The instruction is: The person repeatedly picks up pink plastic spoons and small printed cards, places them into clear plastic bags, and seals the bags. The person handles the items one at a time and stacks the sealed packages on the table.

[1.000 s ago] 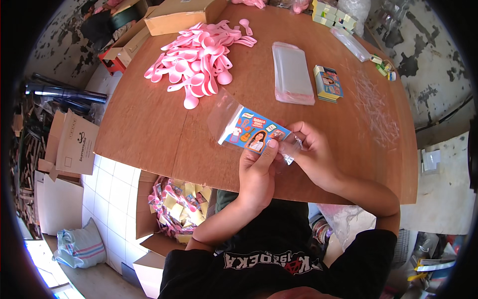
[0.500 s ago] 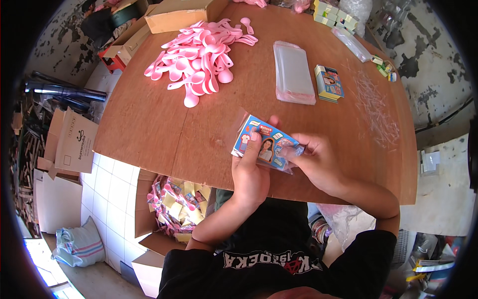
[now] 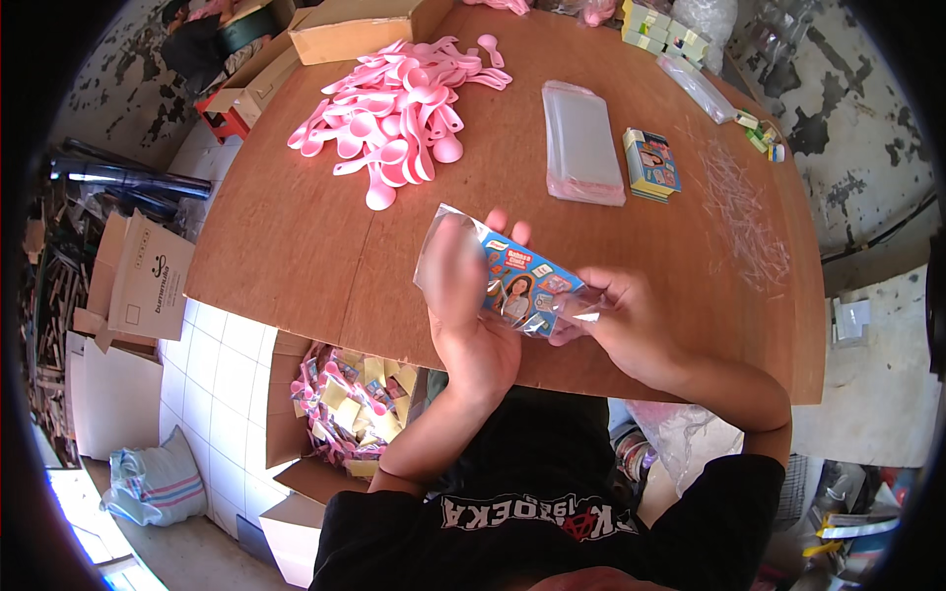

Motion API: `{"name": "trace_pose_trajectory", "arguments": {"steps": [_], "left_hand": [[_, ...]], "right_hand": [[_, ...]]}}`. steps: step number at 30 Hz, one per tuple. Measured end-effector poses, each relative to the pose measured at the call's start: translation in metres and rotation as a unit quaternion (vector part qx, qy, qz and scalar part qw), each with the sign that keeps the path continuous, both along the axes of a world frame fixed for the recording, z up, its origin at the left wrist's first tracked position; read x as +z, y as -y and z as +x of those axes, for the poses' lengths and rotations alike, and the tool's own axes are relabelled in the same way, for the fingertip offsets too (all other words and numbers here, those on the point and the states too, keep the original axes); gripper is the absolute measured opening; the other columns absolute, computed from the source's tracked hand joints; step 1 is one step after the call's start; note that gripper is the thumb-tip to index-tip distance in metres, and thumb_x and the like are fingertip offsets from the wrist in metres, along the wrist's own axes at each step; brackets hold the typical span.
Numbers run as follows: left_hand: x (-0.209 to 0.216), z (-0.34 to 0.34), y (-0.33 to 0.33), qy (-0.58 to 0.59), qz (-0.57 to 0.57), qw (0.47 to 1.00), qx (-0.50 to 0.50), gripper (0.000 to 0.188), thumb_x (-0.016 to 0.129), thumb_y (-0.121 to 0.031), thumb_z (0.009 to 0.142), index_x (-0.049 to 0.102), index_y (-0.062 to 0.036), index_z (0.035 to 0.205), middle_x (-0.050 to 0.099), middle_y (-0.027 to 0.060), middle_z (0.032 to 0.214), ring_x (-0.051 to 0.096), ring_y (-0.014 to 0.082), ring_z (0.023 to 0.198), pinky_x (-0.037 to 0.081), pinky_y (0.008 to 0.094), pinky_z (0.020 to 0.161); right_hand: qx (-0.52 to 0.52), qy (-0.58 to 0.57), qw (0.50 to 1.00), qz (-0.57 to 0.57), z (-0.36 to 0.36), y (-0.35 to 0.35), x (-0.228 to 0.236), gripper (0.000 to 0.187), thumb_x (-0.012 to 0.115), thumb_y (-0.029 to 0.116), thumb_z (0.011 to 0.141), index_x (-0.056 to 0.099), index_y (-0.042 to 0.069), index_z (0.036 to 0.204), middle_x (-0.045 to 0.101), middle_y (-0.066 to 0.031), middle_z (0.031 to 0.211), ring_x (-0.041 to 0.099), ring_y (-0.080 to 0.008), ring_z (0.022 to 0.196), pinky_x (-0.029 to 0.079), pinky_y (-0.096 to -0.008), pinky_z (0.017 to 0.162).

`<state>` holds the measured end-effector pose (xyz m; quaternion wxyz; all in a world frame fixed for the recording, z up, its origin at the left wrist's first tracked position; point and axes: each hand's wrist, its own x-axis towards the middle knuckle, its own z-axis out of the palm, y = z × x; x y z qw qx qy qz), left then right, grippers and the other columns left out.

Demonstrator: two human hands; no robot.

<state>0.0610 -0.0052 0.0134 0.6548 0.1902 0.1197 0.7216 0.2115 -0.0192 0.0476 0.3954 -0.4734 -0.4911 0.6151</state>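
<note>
Above the table's near edge, both my hands hold a blue printed card in a clear plastic bag [image 3: 527,281]. My left hand [image 3: 471,320] has its thumb over the bag's left end, smeared by motion, while its fingertips show behind the far edge. My right hand [image 3: 626,320] is closed in a pinch on the bag's crinkled right end. Farther off lies a heap of pink plastic spoons [image 3: 394,118]. Right of it are a stack of clear plastic bags [image 3: 581,143] and a stack of similar printed cards [image 3: 652,163].
The brown wooden table [image 3: 286,266] carries a cardboard box [image 3: 360,30] at its far edge and thin clear strips [image 3: 749,217] at the right. Below the near edge, an open carton [image 3: 355,404] holds packed spoons and cards. A white sack [image 3: 158,478] stands at lower left.
My left thumb has moved left across the card to the bag's left end, uncovering more of the print. The bag has shifted slightly left; my right hand keeps its pinch.
</note>
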Motion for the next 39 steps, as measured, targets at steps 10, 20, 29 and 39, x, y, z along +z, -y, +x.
{"name": "trace_pose_trajectory", "arguments": {"steps": [10,20,29,39], "left_hand": [[-0.005,0.006,0.004,-0.003,-0.022,0.999,-0.047,0.035,0.047,-0.01,0.099,0.04,-0.0065,0.133,0.052,0.022,0.132,0.055,0.0351,0.12,0.052,0.0467,0.093],[-0.005,0.01,0.012,0.013,-0.022,0.997,-0.073,0.048,0.048,-0.015,0.098,0.027,-0.0069,0.141,0.053,0.0199,0.129,0.054,0.0305,0.121,0.047,0.0447,0.098],[-0.014,-0.028,-0.003,0.164,-0.108,0.966,-0.167,0.039,0.042,-0.009,0.097,0.038,-0.0099,0.136,0.059,0.0143,0.117,0.059,0.0288,0.112,0.046,0.0471,0.099],[-0.01,-0.062,-0.018,0.158,-0.074,0.984,-0.037,0.033,0.046,-0.016,0.099,0.039,-0.0093,0.13,0.058,0.0145,0.11,0.059,0.0295,0.102,0.047,0.0487,0.095]], "right_hand": [[-0.019,-0.034,0.999,-0.012,-0.003,0.0,0.0,0.016,0.063,0.01,0.091,0.061,-0.005,0.094,0.067,-0.012,0.084,0.067,-0.0151,0.073,0.057,-0.0275,0.065],[0.012,0.006,0.994,0.104,-0.006,-0.004,-0.011,0.017,0.067,0.009,0.088,0.058,-0.003,0.096,0.065,-0.0088,0.091,0.065,-0.0131,0.076,0.053,-0.0249,0.069],[0.059,0.329,0.681,0.651,-0.007,-0.009,0.001,0.025,0.077,0.011,0.073,0.07,0.012,0.097,0.061,-0.0073,0.107,0.06,-0.0266,0.102,0.048,-0.0456,0.093],[-0.072,0.405,0.696,0.588,-0.003,-0.193,0.0,0.008,0.063,0.01,0.081,0.066,0.007,0.087,0.062,-0.01,0.08,0.059,-0.0309,0.08,0.048,-0.0421,0.071]]}}
